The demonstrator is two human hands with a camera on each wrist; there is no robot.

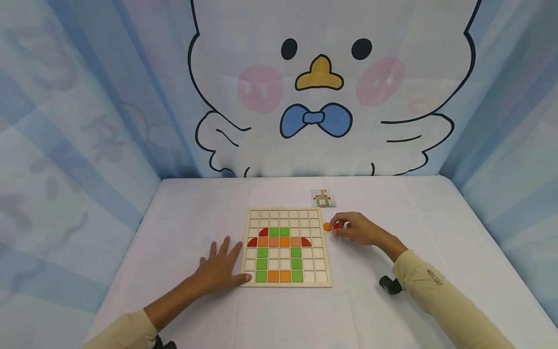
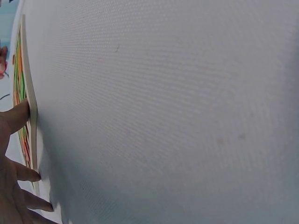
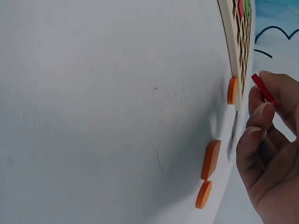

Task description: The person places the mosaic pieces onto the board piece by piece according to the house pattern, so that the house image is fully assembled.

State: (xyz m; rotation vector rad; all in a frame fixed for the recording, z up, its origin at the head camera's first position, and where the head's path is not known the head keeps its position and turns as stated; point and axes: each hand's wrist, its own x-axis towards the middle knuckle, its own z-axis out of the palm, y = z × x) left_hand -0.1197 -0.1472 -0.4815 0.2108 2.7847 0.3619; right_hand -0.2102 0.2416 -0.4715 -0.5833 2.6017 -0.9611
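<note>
A wooden grid board [image 1: 320,278] lies on the table. Green, orange and salmon squares and rounded red pieces fill some of its cells in a pattern. My left hand [image 1: 218,269] is spread at the board's left side, the thumb on its lower left corner; the left wrist view shows the thumb [image 2: 17,116] over the frame. Off the board's upper right edge, my right hand [image 1: 359,229] pinches a small red piece [image 3: 262,87] between thumb and fingers. A round orange piece [image 1: 327,226] lies against that edge, just left of the fingertips.
A small card [image 1: 323,198] printed with a coloured grid pattern lies behind the board. In the right wrist view, an orange square piece [image 3: 211,159] and another round orange piece [image 3: 203,194] lie on the white tablecloth. Printed fabric walls [image 1: 318,155] enclose the table's back and sides.
</note>
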